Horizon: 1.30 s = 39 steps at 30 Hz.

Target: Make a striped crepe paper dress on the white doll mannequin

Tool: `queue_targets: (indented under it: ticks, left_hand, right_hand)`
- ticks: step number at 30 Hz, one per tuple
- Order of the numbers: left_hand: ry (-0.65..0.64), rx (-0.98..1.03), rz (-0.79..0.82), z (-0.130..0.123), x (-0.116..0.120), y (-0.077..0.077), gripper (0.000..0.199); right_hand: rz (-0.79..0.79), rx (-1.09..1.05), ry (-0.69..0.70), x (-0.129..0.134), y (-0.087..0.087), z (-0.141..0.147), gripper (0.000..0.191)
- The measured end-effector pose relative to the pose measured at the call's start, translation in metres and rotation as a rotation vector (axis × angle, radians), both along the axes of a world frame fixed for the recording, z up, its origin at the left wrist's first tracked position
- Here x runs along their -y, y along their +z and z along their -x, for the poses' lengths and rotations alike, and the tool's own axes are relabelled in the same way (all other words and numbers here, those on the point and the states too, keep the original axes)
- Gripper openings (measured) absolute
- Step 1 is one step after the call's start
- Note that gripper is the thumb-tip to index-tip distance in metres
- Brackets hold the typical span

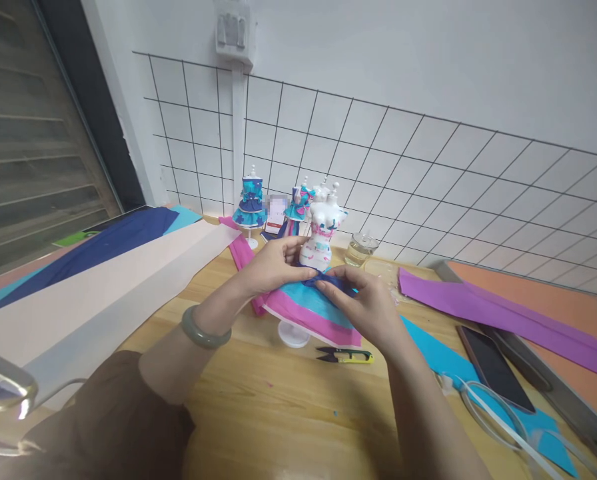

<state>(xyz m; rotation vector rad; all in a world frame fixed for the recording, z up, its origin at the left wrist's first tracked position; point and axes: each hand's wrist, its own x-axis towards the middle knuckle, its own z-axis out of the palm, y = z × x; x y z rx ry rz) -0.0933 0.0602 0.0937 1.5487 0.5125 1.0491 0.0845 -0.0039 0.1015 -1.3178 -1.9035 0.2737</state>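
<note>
Here, mid-frame, my left hand (273, 267) and right hand (366, 297) pinch navy cloth (342, 284) atop the skirt (311, 303) on the white mannequin (323, 230); uneven tugging might tip it.

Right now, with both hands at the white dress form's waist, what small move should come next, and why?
I'd perhaps smooth the dark blue fabric flat against the white dress form: it looks bunched where the left hand and right hand meet, just above the blue-and-pink skirt.
</note>
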Motion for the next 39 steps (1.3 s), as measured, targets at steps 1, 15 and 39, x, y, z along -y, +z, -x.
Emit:
queue_targets:
  ticks: [1, 15, 39]
  left_hand:
    - [-0.001, 0.002, -0.004, 0.000, 0.000, 0.000, 0.058]
    - [0.025, -0.004, -0.013, 0.000, 0.002, 0.003, 0.059]
    - [-0.004, 0.021, 0.027, -0.003, 0.005, 0.000, 0.060]
  right_hand:
    - [-0.012, -0.004, 0.032, 0.001, 0.001, 0.000, 0.019]
    - [0.062, -0.078, 0.065, 0.004, 0.005, -0.007, 0.021]
    - [0.105, -0.300, 0.125, -0.004, -0.001, -0.003, 0.019]
